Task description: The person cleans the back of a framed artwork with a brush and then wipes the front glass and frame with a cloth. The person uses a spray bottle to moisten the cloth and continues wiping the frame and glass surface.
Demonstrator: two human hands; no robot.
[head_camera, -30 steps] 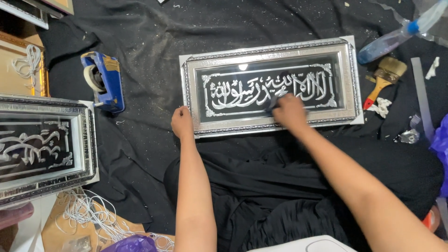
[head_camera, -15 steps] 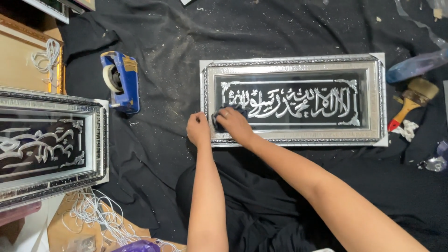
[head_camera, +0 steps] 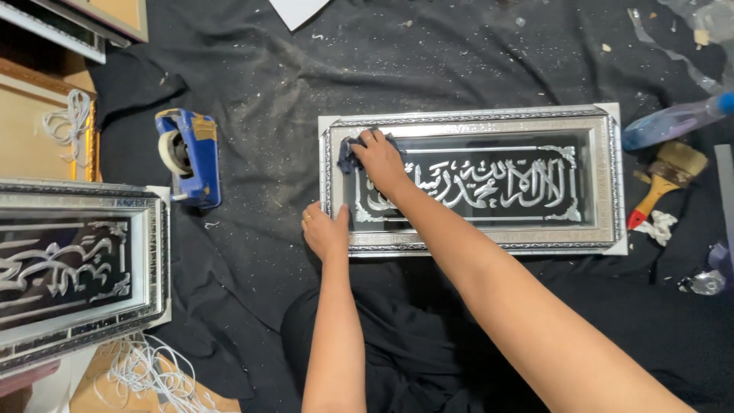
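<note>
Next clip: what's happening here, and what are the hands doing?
A person kneels over a silver frame with ornate script under glass, lying flat on a black sheet. The right hand presses a dark cloth onto the glass at the frame's upper left corner. The left hand rests on the frame's lower left edge. A blue tape dispenser lies to the left, a brush and a spray bottle to the right. A second frame lies at far left.

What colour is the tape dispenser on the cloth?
The tape dispenser is blue, seen in the head view.
</note>
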